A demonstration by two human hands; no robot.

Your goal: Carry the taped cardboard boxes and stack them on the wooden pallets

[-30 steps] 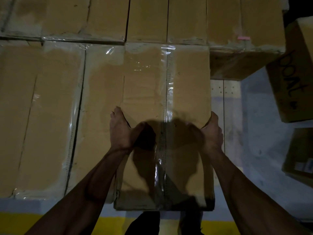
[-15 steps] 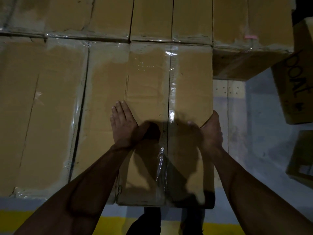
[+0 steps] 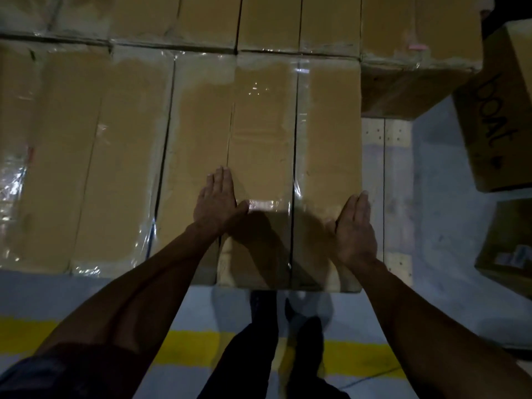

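On pallet (image 3: 385,156), right end of front row: taped box (image 3: 290,133), flat brown cardboard, glossy clear tape along centre seam, flush against neighbour box (image 3: 190,156). Left hand (image 3: 217,201) flat, fingers straight, lying across seam between the two boxes. Right hand (image 3: 355,230) flat, fingers straight, at box's right edge; hands well apart, gripping nothing. Pale wood slats bare right of box. Second row (image 3: 288,21) behind, tape-wrapped. Marked carton (image 3: 501,110) on grey floor (image 3: 443,226), right. Yellow stripe (image 3: 187,347) below.
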